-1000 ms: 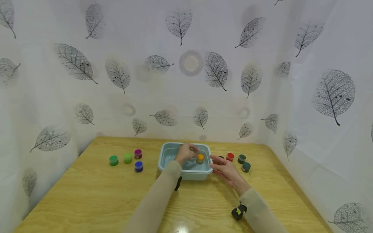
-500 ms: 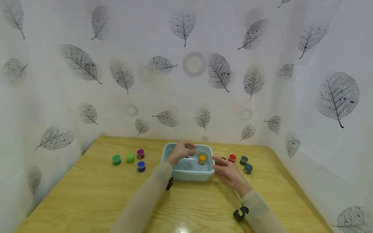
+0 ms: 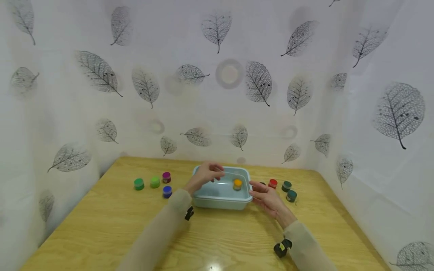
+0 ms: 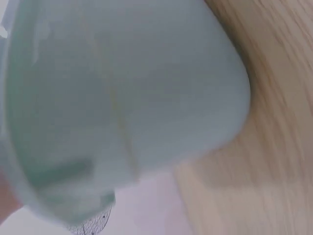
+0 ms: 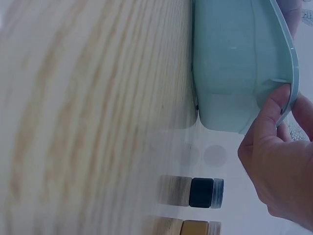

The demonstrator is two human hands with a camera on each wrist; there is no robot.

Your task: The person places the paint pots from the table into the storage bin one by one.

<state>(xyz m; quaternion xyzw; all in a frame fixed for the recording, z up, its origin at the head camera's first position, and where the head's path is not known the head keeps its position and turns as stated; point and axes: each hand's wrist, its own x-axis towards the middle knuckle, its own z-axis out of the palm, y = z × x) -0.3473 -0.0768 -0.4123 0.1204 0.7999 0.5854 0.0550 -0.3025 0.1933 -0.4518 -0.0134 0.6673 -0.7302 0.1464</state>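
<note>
A pale blue-green plastic basin (image 3: 220, 204) stands on the wooden table, with one small paint jar with an orange lid (image 3: 237, 184) on its floor at the right. My left hand (image 3: 205, 176) hovers over the basin's left side, fingers loosely bent and nothing in them. The basin's outer wall (image 4: 146, 98) fills most of the left wrist view, where only a sliver of hand shows. On the right side, my right hand (image 3: 271, 199) pinches the basin's rim; the right wrist view shows this hand (image 5: 281, 156) with digits on both sides of the lip.
Left of the basin stand green (image 3: 139, 184), light green (image 3: 155, 182), magenta (image 3: 166, 177) and blue (image 3: 167, 192) jars. To its right are red (image 3: 272, 183) and dark green (image 3: 291, 196) jars, one partly behind my right hand. A leaf-print curtain (image 3: 217, 98) surrounds the table.
My left hand has drawn away from the orange-lidded jar, moving left and up toward the basin's left rim. My right hand stays at the right rim. The head view has shifted slightly.
</note>
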